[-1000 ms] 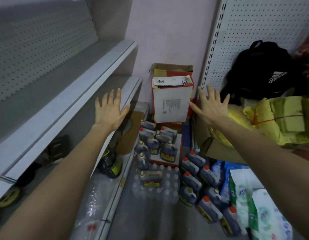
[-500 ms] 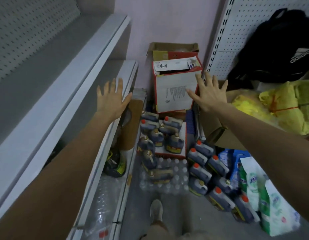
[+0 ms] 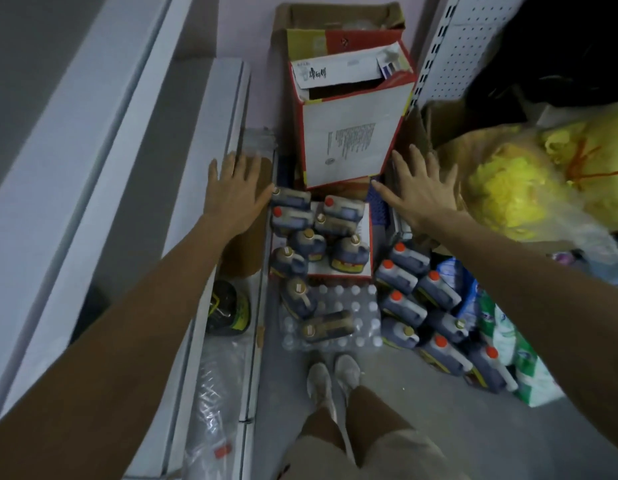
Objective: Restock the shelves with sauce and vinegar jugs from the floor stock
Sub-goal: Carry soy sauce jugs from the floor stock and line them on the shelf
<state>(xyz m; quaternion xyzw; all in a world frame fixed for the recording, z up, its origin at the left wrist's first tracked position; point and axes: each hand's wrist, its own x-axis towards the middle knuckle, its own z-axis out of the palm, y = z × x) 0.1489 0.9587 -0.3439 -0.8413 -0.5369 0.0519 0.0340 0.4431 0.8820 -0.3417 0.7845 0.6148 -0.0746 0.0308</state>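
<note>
Your left hand (image 3: 236, 194) hovers palm down over the front edge of the lower shelf (image 3: 210, 109). Its grip is apart, with the fingers straight and spread, and it holds nothing. The thumb comes close to the cap of the nearest jug, but you cannot tell whether it touches. Your right hand (image 3: 418, 195) is also spread flat with its grip apart and empty, just beside the lower right corner of the open white-and-red carton (image 3: 349, 143).

The jugs are down on the floor (image 3: 404, 427) between your two hands and in front of your shoes (image 3: 332, 379). One cluster of gold-capped jugs (image 3: 349, 254) and red-capped ones stands on a low white box below the carton. Two more sit on the wrapped pack of water bottles (image 3: 338, 303), and one of them, the tipped jug (image 3: 326, 327), lies on its side. To the right, the red-capped jugs (image 3: 404, 306) stand in two close rows beside green-and-white packages (image 3: 508, 344).

On the bottom shelf by your left forearm sits a dark container with a yellow label (image 3: 228, 313). Yellow bags (image 3: 508, 181) are piled at the right, under the pegboard (image 3: 453, 46).
</note>
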